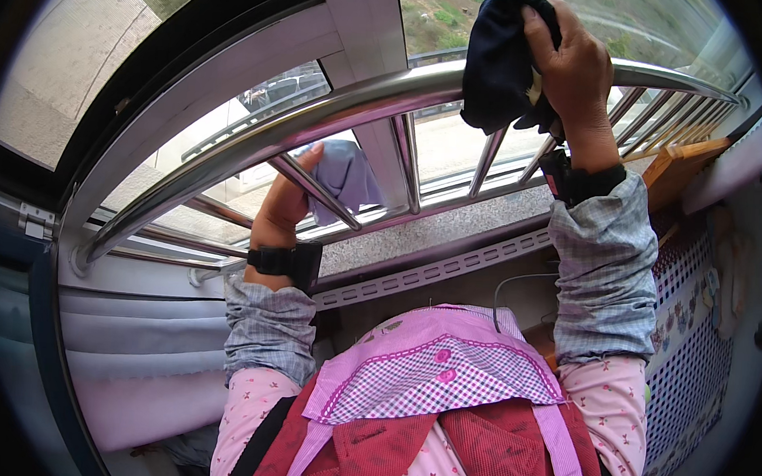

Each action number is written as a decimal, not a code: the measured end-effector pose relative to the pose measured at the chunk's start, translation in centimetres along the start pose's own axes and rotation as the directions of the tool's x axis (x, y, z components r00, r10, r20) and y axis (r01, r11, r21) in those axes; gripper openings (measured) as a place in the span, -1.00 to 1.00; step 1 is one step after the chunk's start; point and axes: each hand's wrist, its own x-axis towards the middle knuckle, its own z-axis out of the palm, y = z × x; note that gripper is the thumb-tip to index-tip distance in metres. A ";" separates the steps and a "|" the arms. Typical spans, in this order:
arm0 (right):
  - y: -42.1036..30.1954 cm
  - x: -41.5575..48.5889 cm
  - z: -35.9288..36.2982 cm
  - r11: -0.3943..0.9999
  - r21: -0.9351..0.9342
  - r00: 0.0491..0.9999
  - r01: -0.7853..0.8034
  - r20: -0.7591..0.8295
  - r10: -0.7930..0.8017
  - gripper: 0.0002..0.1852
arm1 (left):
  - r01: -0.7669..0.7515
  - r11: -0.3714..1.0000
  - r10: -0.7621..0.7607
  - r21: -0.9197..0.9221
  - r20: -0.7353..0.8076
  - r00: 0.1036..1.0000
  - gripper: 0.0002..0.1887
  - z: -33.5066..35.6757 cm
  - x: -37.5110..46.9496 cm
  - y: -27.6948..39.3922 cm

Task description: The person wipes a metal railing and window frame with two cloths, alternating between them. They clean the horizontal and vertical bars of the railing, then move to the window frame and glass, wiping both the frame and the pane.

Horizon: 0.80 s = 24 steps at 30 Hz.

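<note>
My left hand (283, 209) reaches between the bars of a stainless steel window guard rail (376, 103). It grips a pale blue-grey cloth (349, 170), which lies behind one slanting bar and close to the window frame. Higher up on the right, my right hand (571, 70) holds a bunched dark navy cloth (500, 62) against the thick top rail. The navy cloth covers that stretch of the rail and hangs below it. Some fingers of both hands are hidden by the cloths or bars. A black band sits on each wrist.
Below the bars runs a speckled stone sill (414, 230), with a slotted white strip (431, 267) beneath it. A wooden board (686, 162) leans at the right, above a checked cloth (687, 361). Folded grey and pink fabric (145, 348) is at the left, beside a dark hinged door (8, 281).
</note>
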 end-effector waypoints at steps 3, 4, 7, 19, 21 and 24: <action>-1.4 -0.2 -0.9 0.997 0.018 0.997 -0.075 -0.004 0.076 -0.75 | -0.236 0.972 0.236 0.008 0.030 0.971 -0.66 -0.4 -0.3 1.1; -1.7 0.0 -1.0 0.996 0.023 0.996 -0.087 -0.006 0.088 -0.75 | -0.210 0.977 0.210 -0.032 0.008 0.978 -0.64 -0.7 -0.3 1.4; -2.4 0.3 -1.1 0.996 0.032 0.996 -0.084 -0.034 0.085 -0.75 | -0.196 0.974 0.203 -0.111 0.058 0.977 -0.59 -1.5 0.0 0.7; 0.7 -0.2 0.3 0.999 -0.009 0.999 -0.032 -0.007 0.032 -0.67 | 0.129 0.992 -0.128 0.002 -0.104 0.986 -0.54 -1.9 0.7 -5.5; 0.9 -0.2 0.3 0.999 -0.031 1.000 -0.015 0.000 0.015 -0.67 | -0.034 0.996 0.036 -0.082 0.027 0.999 -0.56 -1.3 0.5 -3.3; 0.7 -0.2 0.2 0.999 -0.016 0.999 -0.039 0.023 0.040 -0.67 | -0.183 0.982 0.184 0.054 -0.013 0.983 -0.57 -0.2 0.4 0.5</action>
